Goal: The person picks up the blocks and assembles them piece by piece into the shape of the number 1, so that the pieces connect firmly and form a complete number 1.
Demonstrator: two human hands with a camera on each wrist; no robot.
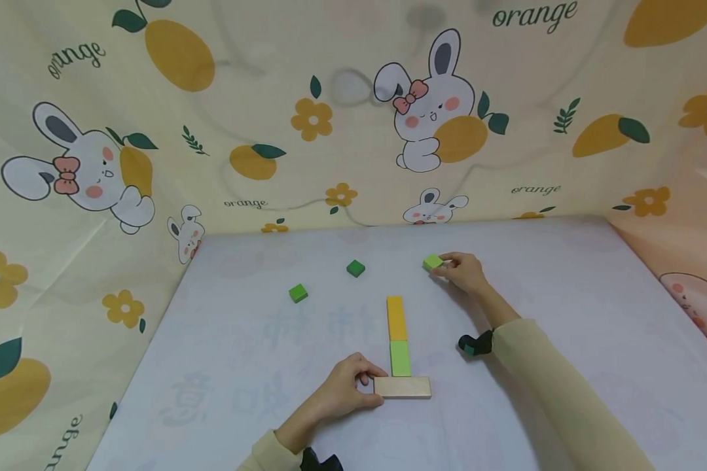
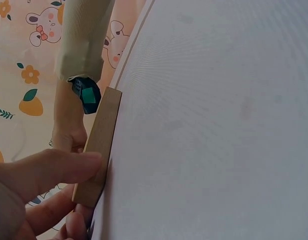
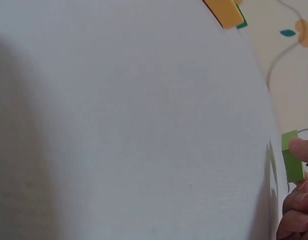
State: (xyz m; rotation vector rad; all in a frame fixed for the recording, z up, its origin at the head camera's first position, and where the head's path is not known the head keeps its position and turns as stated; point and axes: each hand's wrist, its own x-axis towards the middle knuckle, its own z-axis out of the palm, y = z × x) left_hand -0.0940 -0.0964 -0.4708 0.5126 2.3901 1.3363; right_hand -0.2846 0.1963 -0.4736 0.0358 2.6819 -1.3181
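My left hand [image 1: 349, 386] pinches the left end of a plain wooden block [image 1: 403, 387] that lies crosswise on the white table; the left wrist view shows the thumb on one face of this wooden block [image 2: 100, 145] and fingers on the other. Beyond it, a light green block [image 1: 400, 358] and a yellow block [image 1: 396, 318] form a line end to end. Farther back on the right, my right hand [image 1: 464, 271] pinches a light green block [image 1: 433, 262] between thumb and fingers. In the right wrist view this green block [image 3: 293, 157] shows at the right edge.
Two loose green blocks lie on the table [image 1: 241, 379]: a darker green block [image 1: 356, 268] near the back middle and a green block [image 1: 298, 293] to the left. A patterned cloth [image 1: 330, 118] with rabbits and oranges hangs behind and at the sides.
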